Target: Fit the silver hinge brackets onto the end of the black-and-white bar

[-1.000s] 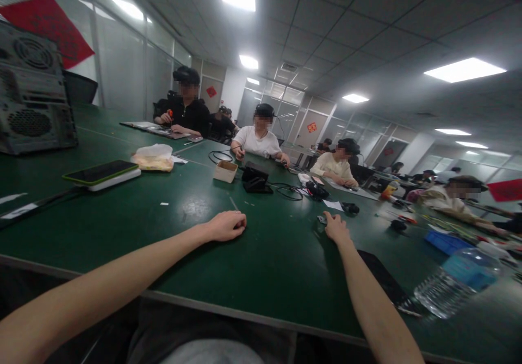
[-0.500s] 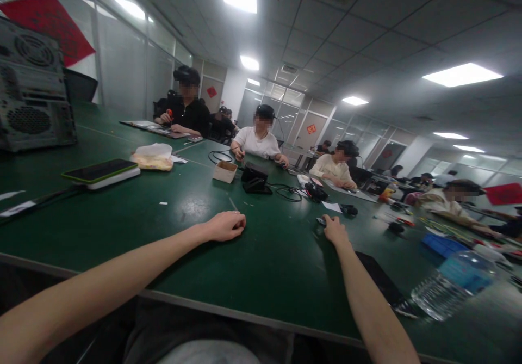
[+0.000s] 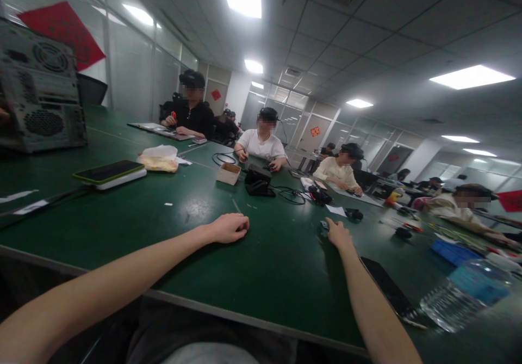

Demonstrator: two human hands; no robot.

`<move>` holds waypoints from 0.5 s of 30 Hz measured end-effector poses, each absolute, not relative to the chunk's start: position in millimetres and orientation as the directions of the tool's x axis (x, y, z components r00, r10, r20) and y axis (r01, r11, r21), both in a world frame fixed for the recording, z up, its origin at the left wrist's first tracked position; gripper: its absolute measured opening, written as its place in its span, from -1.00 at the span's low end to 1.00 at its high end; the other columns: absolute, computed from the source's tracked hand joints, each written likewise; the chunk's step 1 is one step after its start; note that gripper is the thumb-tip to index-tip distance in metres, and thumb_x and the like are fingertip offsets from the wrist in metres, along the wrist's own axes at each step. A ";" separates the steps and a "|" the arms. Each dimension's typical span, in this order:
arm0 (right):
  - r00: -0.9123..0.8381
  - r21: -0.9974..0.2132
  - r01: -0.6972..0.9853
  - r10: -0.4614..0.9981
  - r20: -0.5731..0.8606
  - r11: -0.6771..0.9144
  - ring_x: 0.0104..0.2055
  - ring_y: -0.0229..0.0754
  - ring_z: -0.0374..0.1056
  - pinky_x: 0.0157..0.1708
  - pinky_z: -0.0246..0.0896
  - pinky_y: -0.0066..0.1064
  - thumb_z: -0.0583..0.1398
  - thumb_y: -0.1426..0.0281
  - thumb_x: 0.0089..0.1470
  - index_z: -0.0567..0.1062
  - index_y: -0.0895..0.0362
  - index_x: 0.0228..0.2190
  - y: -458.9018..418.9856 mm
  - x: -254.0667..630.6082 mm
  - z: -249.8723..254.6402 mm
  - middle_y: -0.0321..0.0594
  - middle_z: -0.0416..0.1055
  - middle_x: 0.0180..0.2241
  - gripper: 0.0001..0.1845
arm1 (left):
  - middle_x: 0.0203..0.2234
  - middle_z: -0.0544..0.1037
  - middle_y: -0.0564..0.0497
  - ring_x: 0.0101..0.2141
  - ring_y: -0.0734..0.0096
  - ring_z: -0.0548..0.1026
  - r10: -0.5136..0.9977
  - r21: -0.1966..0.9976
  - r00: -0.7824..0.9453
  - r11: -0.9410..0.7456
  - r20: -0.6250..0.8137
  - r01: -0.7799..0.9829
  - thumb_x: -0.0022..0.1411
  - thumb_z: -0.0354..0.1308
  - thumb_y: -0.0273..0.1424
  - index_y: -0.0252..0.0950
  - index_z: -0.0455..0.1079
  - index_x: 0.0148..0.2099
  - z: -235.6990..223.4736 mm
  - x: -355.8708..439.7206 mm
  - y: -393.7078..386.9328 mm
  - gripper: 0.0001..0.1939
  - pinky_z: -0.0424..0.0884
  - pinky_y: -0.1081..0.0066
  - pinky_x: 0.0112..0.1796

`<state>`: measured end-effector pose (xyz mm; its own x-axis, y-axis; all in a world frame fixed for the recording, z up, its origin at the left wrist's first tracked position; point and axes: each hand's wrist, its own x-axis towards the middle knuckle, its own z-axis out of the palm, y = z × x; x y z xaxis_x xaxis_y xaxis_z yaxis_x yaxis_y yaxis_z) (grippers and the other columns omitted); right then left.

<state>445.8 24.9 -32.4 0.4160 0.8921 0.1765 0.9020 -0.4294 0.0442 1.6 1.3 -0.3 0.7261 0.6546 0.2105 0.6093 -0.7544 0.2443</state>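
My left hand (image 3: 231,228) rests on the green table with its fingers curled in; whatever may be inside them is hidden. A thin pale strip (image 3: 236,205) lies just beyond its knuckles. To the right, my right hand (image 3: 340,235) has its fingertips closed on a small grey, metallic-looking piece (image 3: 324,225), held low over or against the tabletop. That piece is too small to name more exactly. Bare green surface (image 3: 281,255) separates the two hands.
A phone (image 3: 387,285) and a water bottle (image 3: 465,293) lie by my right forearm. Ahead stand a small cardboard box (image 3: 228,173) and a black device (image 3: 259,181) with cables. Leftward are another phone (image 3: 109,171), a tissue pack (image 3: 159,159) and a computer case (image 3: 44,92). Several people sit around.
The whole view has shifted slightly right and down. Both my hands keep nearly the same pose on the table. The person opposite has moved a hand inward.
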 end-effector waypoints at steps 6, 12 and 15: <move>0.429 0.041 0.896 0.886 0.175 -0.442 -0.01 0.12 0.26 -0.15 0.17 -0.11 -0.05 0.44 0.17 0.23 -0.10 0.12 25.1 446.1 -34.5 0.02 0.16 0.05 -0.50 | -0.35 0.45 0.01 -0.34 0.36 0.42 0.648 0.238 0.728 -0.760 0.223 0.604 0.21 0.02 -0.39 -0.25 0.35 -0.21 -1.5 1.8 1.7 -0.88 0.30 0.44 -0.33; 0.420 0.043 0.898 0.883 0.211 -0.437 -0.04 0.08 0.31 -0.17 0.20 -0.14 0.03 0.43 0.13 0.19 -0.11 0.15 26.5 448.5 -35.6 0.02 0.07 0.13 -0.46 | -0.36 0.45 0.02 -0.33 0.35 0.42 0.648 0.236 0.730 -0.761 0.218 0.605 0.19 0.04 -0.41 -0.23 0.35 -0.20 -5.3 2.1 4.7 -0.88 0.30 0.44 -0.31; 0.428 0.050 0.896 0.887 0.176 -0.442 -0.02 0.11 0.29 -0.15 0.19 -0.12 0.00 0.42 0.16 0.26 -0.11 0.12 25.6 445.9 -34.3 0.01 0.16 0.07 -0.51 | -0.36 0.45 0.02 -0.34 0.35 0.42 0.647 0.230 0.732 -0.762 0.215 0.606 0.20 0.04 -0.40 -0.24 0.34 -0.20 -5.6 2.1 5.3 -0.88 0.30 0.43 -0.32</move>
